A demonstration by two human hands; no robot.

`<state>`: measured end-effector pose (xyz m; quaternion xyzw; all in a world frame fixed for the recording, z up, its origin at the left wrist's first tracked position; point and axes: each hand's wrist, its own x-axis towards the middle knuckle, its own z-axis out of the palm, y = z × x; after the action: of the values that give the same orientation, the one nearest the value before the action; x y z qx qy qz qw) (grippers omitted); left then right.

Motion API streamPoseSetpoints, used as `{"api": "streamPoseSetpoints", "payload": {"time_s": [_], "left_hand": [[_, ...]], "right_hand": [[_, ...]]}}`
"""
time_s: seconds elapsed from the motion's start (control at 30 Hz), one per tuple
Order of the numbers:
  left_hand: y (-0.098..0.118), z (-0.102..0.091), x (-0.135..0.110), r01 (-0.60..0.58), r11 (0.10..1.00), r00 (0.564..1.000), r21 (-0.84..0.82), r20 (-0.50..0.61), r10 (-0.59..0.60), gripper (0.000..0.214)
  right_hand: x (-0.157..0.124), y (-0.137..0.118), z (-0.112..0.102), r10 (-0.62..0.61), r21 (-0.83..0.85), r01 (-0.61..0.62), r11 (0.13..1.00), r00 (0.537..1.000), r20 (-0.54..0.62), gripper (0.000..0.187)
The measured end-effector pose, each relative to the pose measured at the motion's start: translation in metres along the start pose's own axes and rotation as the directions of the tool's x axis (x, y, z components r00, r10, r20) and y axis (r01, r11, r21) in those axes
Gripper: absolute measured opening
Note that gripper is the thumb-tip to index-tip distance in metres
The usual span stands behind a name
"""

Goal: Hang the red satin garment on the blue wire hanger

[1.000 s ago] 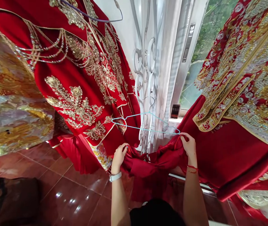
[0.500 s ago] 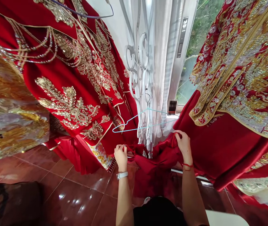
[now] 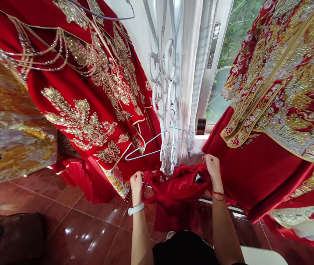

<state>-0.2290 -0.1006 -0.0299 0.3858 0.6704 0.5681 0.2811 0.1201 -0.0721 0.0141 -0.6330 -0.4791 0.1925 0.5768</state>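
A dark red dress (image 3: 176, 189) with thin straps hangs stretched between my two hands, its lower part dropping toward the floor. My left hand (image 3: 137, 180), with a pale band on the wrist, pinches the dress at its left strap. At the opposite strap, my right hand (image 3: 212, 165) is closed on the fabric; a red cord circles that wrist. Just beyond the dress hangs a light blue wire hanger (image 3: 151, 151), tilted, with nothing on it. It is apart from both hands.
A red jacket with gold embroidery (image 3: 85, 121) hangs on the left, a beaded red and gold garment (image 3: 289, 81) on the right. White scrolled metalwork (image 3: 169, 66) stands between them beside a window (image 3: 225, 73). A dark bag (image 3: 13, 239) sits on the tiled floor (image 3: 91, 224).
The dress's upper edge has turned over and its straps now show stretched from my hands. My left hand has shifted slightly left and down. The blue hanger has swung a little.
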Motion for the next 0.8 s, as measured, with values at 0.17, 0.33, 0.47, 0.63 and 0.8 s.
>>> {"api": "streamPoseSetpoints", "payload": {"time_s": [0.17,0.33,0.47,0.63,0.8], "left_hand": [[0.013,-0.011,-0.002,0.078,0.985,0.994,-0.151,0.090,-0.065,0.033],[0.027,-0.023,-0.013,0.171,0.908,0.973,-0.382,0.212,-0.094,0.043],[0.035,-0.032,-0.018,0.131,0.893,0.977,-0.430,0.207,-0.043,0.049],[0.043,-0.039,-0.016,0.057,0.891,0.990,-0.450,0.143,0.008,0.060],[0.047,-0.041,-0.011,-0.007,0.906,0.990,-0.423,0.127,0.066,0.059]], "right_hand": [[-0.011,-0.012,0.036,0.222,0.427,-0.347,0.835,0.922,0.316,0.031],[-0.015,-0.024,0.061,0.248,0.546,-0.514,0.662,0.837,0.488,0.036],[-0.012,-0.033,0.083,0.253,0.542,-0.542,0.642,0.817,0.518,0.037],[-0.004,-0.044,0.115,0.254,0.605,-0.502,0.618,0.856,0.451,0.034],[0.005,-0.042,0.124,0.245,0.687,-0.442,0.577,0.896,0.370,0.037]]}}
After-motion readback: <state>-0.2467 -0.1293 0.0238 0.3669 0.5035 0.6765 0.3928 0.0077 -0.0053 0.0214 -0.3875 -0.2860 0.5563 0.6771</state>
